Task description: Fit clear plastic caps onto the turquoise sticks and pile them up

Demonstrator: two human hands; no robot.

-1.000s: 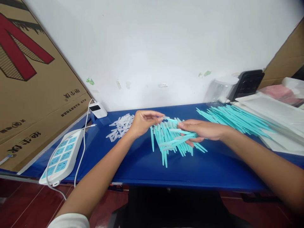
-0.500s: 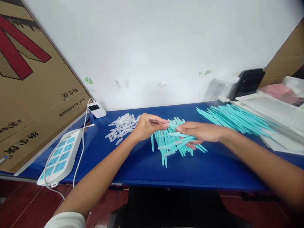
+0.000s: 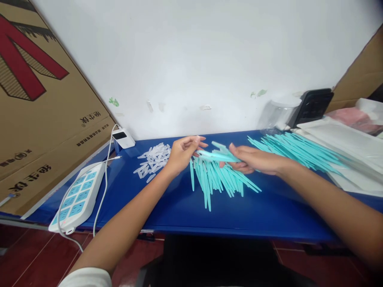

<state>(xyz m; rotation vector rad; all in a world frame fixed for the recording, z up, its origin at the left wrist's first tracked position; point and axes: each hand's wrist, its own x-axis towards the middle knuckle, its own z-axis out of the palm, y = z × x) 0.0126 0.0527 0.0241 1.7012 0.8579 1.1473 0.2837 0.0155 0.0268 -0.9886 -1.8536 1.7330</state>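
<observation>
My right hand (image 3: pixel 243 157) is closed round a few slim teal plastic sticks (image 3: pixel 223 156), which point left with pale, whitish tips. My left hand (image 3: pixel 187 150) hovers close by, its fingers loosely parted near the tips of those sticks, and nothing shows in its grasp. Beneath both hands lies a fanned pile of teal sticks with pale ends (image 3: pixel 212 175). Just left of my left hand, small translucent whitish pieces (image 3: pixel 154 159) form a loose heap. Farther right is a bundle of longer-looking teal sticks (image 3: pixel 299 149).
The blue table (image 3: pixel 167 211) meets a white wall. At the left are a power strip (image 3: pixel 76 199) with a trailing cable, a small white device (image 3: pixel 124 138) and a large cardboard box (image 3: pixel 56 123). White trays (image 3: pixel 359 139) and a clear jar (image 3: pixel 283 113) stand at the right.
My left fingers have loosened and lifted slightly off the stick they pinched. The sticks in my right hand have swung up and lie flatter, off the pile.
</observation>
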